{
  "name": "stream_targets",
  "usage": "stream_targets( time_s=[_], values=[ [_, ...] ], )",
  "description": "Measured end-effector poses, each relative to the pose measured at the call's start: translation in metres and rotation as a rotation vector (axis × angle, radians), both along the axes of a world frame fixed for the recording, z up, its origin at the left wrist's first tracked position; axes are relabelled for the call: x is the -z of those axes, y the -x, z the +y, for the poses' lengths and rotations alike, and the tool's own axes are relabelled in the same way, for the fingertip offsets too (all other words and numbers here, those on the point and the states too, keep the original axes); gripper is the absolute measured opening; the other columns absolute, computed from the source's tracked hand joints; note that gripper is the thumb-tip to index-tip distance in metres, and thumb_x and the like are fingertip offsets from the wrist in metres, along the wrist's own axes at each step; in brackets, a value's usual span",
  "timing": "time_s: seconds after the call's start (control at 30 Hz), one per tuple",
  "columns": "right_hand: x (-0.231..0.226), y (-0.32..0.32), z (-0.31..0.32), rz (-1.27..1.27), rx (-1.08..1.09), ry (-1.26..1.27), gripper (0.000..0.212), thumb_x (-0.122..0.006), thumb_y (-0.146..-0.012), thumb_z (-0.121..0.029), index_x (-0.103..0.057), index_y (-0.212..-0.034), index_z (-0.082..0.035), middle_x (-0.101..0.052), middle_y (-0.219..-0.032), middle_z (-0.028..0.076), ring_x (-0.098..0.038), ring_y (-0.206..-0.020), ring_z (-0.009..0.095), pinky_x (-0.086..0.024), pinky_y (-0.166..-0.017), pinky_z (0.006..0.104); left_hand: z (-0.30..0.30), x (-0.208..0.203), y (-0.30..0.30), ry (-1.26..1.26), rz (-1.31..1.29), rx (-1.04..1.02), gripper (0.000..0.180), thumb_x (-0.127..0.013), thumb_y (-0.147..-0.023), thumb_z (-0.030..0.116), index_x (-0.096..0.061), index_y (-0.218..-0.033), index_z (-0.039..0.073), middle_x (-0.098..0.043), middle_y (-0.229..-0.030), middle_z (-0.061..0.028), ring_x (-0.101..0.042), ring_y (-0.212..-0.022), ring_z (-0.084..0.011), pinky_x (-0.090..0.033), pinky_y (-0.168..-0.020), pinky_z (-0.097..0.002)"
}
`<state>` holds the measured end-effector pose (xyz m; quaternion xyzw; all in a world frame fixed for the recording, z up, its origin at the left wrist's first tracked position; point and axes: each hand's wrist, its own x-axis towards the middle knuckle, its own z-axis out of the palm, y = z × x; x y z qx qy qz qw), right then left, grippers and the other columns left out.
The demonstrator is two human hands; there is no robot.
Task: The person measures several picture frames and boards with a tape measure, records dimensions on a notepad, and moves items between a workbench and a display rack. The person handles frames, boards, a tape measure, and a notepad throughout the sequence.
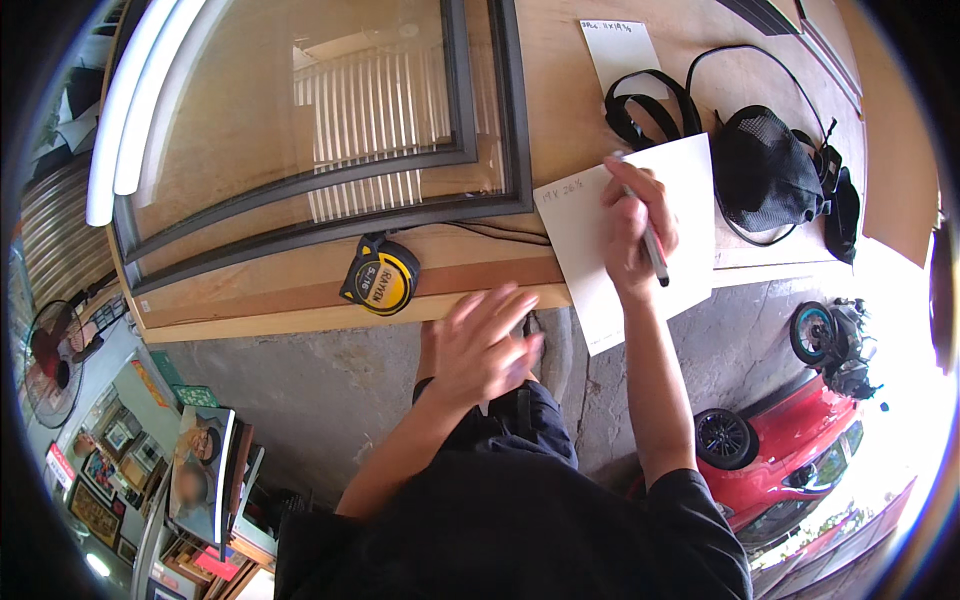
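My right hand [638,222] is closed round a slim pen [656,256], over the upper part of a white sheet of paper [690,200]. One short handwritten line shows near the sheet's top left, and the lower corner hangs past the table edge. My left hand [485,345], slightly blurred, hovers at the table's front edge with its fingers stretched out and nothing in them. To its left a yellow and black tape measure [385,275] lies on the wooden table [450,300].
Two dark rectangular frames [520,120] lie on the table's left, with white tubes [140,120] across their far-left side. Behind the paper are black straps [640,115], a black mesh cap-like item [765,170] and a smaller paper [620,55]. A red car [790,450] stands at right.
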<state>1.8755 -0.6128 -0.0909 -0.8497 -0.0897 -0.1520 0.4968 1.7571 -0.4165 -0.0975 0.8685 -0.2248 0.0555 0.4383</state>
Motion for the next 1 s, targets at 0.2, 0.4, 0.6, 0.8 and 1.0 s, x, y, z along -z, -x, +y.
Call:
stream_targets(
  time_s=[0.2,0.4,0.6,0.8,1.0],
  values=[
    [0.005,0.016,0.007,0.154,0.161,-0.311,0.010,-0.058,-0.091,-0.006,-0.058,-0.092,0.003,-0.063,-0.073,0.010,-0.060,-0.063,0.013,-0.047,-0.060,0.0238,-0.048,0.003,-0.037,-0.153,0.110,0.041,0.020,-0.064,-0.085,0.019,-0.050,-0.093,0.007,-0.049,-0.141,-0.0127,-0.046,-0.132,-0.0269,-0.034,-0.108,-0.0454],
    [0.010,0.031,-0.008,0.209,-0.016,-0.232,0.006,-0.058,-0.073,-0.002,-0.060,-0.079,0.000,-0.061,-0.066,0.009,-0.058,-0.055,0.016,-0.047,-0.056,0.0273,-0.047,0.010,-0.036,-0.238,0.024,0.039,0.020,-0.062,-0.087,0.022,-0.052,-0.094,0.007,-0.052,-0.139,-0.0115,-0.044,-0.133,-0.0257,-0.034,-0.107,-0.0438],
    [0.006,0.027,-0.001,0.202,-0.051,-0.205,0.005,-0.057,-0.073,-0.003,-0.060,-0.075,0.001,-0.061,-0.067,0.010,-0.057,-0.056,0.020,-0.047,-0.056,0.0297,-0.052,0.012,-0.031,-0.292,-0.033,-0.038,0.020,-0.064,-0.086,0.026,-0.053,-0.092,0.010,-0.054,-0.138,-0.0073,-0.050,-0.126,-0.0229,-0.037,-0.099,-0.0391],
    [0.007,0.028,-0.005,0.152,-0.078,-0.191,0.004,-0.057,-0.072,-0.001,-0.058,-0.074,0.002,-0.061,-0.068,0.010,-0.058,-0.056,0.021,-0.047,-0.055,0.0301,-0.051,0.013,-0.031,-0.319,-0.030,-0.042,0.020,-0.064,-0.086,0.028,-0.053,-0.092,0.012,-0.055,-0.138,-0.0050,-0.050,-0.125,-0.0213,-0.035,-0.096,-0.0364],
    [0.006,0.028,-0.004,0.166,-0.007,-0.191,0.004,-0.056,-0.072,0.000,-0.058,-0.074,0.001,-0.061,-0.067,0.010,-0.056,-0.052,0.020,-0.046,-0.054,0.0296,-0.052,0.012,-0.031,-0.328,-0.017,-0.043,0.021,-0.064,-0.087,0.029,-0.053,-0.091,0.012,-0.055,-0.138,-0.0046,-0.051,-0.124,-0.0211,-0.036,-0.094,-0.0370]
  ],
)
